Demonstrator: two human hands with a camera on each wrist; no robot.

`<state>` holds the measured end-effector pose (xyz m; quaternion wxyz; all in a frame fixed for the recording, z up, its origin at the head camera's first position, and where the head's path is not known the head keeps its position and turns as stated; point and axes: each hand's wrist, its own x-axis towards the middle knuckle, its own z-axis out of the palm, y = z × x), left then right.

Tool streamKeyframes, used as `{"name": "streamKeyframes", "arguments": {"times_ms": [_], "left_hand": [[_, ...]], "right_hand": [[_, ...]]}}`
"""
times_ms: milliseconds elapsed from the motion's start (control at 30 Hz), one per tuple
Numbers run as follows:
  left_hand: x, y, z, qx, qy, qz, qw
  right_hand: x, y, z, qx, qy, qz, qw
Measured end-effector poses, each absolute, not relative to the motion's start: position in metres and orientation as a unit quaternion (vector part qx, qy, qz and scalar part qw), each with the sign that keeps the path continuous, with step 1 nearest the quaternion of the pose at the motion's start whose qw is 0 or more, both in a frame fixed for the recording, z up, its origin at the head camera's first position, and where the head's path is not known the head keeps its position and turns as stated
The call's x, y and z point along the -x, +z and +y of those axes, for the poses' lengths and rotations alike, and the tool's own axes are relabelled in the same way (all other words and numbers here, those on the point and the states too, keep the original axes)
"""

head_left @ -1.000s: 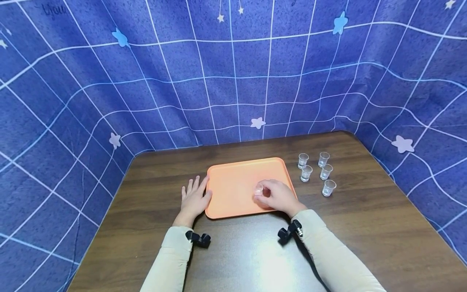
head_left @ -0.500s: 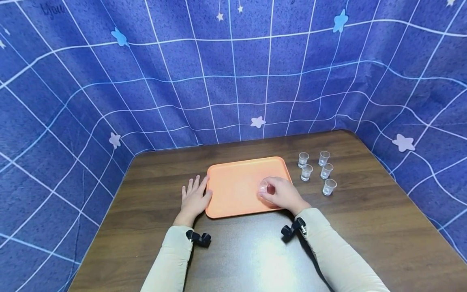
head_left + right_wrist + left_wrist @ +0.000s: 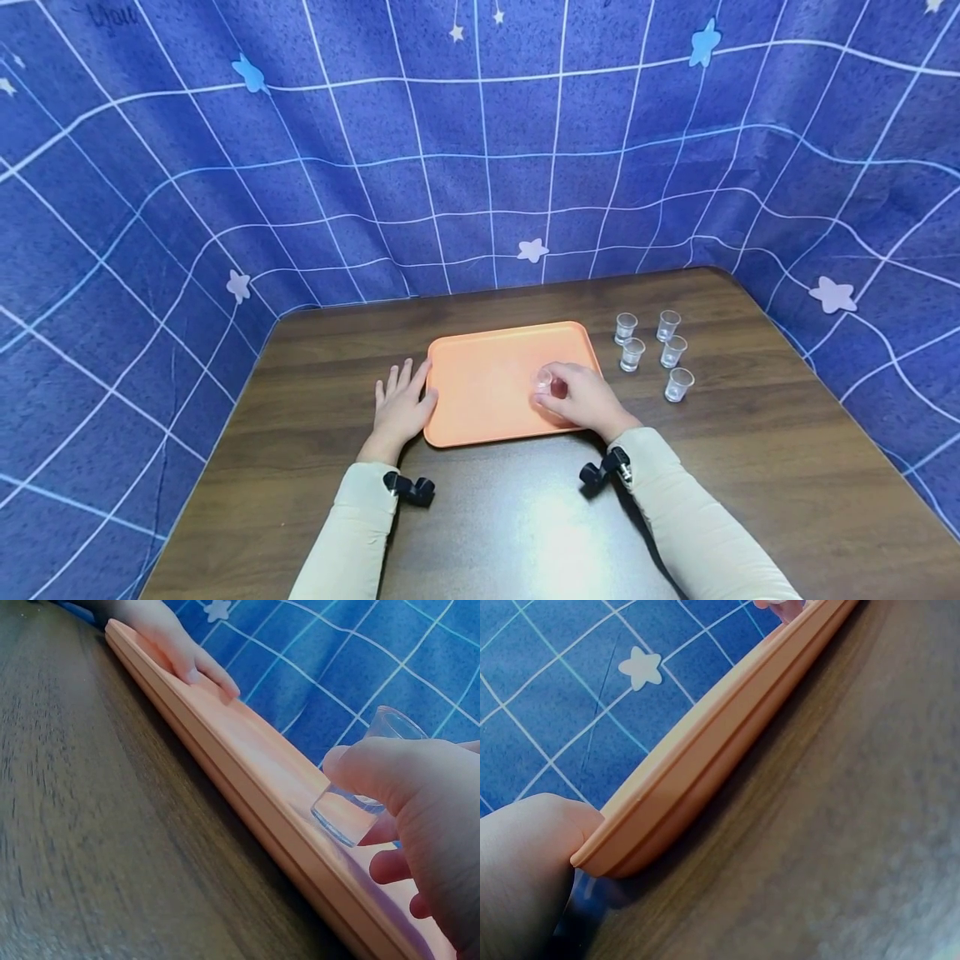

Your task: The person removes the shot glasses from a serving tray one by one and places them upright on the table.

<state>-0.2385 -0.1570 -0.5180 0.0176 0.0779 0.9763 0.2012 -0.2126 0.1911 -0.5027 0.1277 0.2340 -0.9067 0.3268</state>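
A small clear shot glass [image 3: 345,815] is pinched between the thumb and fingers of my right hand [image 3: 583,398], low over the right half of an orange tray [image 3: 480,375]. In the right wrist view the glass stands mouth up, slightly tilted, its thick base close to the tray surface. My left hand [image 3: 399,414] lies with its fingers spread straight at the tray's left side. Its thumb reaches over the tray rim, and the left wrist view has that hand [image 3: 532,840] right at the tray's near corner.
Several more clear shot glasses [image 3: 671,352] stand in a loose group on the brown wooden table [image 3: 315,358], right of the tray. A blue curtain [image 3: 480,183] with white lines and stars rises behind the table and along both sides.
Holding the shot glass, my right hand has shifted slightly to the right over the tray, mostly in the first half second. My left hand and the tray have stayed in place.
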Motion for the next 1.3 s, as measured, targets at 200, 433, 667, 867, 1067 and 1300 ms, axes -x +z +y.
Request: {"name": "streamKeyframes", "arguments": {"times_ms": [200,433,667,867,1067,1300], "left_hand": [[0.238,-0.518,-0.157,-0.079,0.202,0.976,0.014],[0.239,-0.517,-0.157,-0.077,0.203,0.976,0.014],[0.239,-0.517,-0.157,-0.077,0.201,0.976,0.019],[0.239,-0.516,-0.157,-0.077,0.198,0.977,0.021],[0.238,-0.515,-0.157,-0.076,0.197,0.977,0.02],[0.239,-0.517,-0.157,-0.074,0.192,0.978,0.02]], "right_hand": [[0.211,-0.502,0.193,-0.232,0.337,-0.903,0.129],[0.209,-0.502,0.199,-0.226,0.337,-0.9,0.16],[0.204,-0.499,0.214,-0.2,0.324,-0.904,0.194],[0.199,-0.497,0.228,-0.193,0.326,-0.897,0.229],[0.198,-0.501,0.241,-0.184,0.316,-0.892,0.265],[0.198,-0.506,0.259,-0.19,0.306,-0.877,0.317]]}}
